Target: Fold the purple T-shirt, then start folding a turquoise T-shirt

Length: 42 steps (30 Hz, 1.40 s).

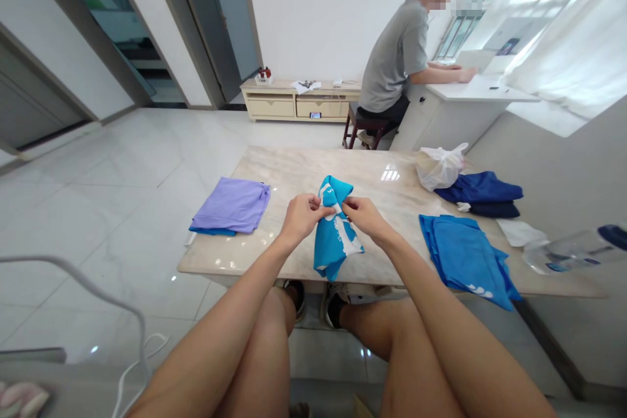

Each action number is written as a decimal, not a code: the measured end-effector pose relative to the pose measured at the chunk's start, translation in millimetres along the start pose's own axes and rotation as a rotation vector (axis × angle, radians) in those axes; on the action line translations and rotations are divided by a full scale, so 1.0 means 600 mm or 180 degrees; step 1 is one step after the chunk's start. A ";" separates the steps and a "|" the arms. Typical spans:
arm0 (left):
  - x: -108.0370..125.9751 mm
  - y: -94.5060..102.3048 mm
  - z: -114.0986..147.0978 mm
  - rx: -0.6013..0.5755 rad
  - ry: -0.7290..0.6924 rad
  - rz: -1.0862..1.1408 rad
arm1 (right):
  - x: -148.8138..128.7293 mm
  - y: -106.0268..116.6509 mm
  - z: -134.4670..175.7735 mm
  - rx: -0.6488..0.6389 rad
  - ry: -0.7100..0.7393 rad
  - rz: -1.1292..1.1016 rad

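Note:
A bright blue cloth bag with white print lies bunched at the front middle of the marble-topped table, its lower end reaching the near edge. My left hand pinches its left side near the middle. On the opposite side, my right hand grips it between thumb and fingers. Between the fingertips the fabric is gathered, and its upper part folds over to the right. Whether it is a bag or another printed cloth item is hard to tell.
Folded purple cloth rests at the table's left over blue fabric. On the right are blue cloth, navy cloth, a white plastic bag and a clear bottle. A person sits beyond at a white desk.

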State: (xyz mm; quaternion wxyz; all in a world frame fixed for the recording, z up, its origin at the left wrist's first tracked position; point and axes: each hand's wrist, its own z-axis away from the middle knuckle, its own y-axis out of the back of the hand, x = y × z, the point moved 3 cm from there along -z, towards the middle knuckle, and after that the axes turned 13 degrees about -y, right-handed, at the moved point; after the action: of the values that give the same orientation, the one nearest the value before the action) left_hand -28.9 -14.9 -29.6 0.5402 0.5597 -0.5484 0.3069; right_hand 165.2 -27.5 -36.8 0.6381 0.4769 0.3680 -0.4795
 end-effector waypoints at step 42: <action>0.016 -0.034 0.025 -0.0393 -0.0064 -0.1456 | 0.079 0.102 -0.010 0.1308 -0.0064 -0.0533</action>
State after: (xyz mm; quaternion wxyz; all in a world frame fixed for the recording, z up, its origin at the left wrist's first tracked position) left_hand -11.1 -35.4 -29.7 0.6234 0.6383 -0.4304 0.1368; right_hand 236.5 -29.1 -66.7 0.4891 0.5599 0.2945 -0.6004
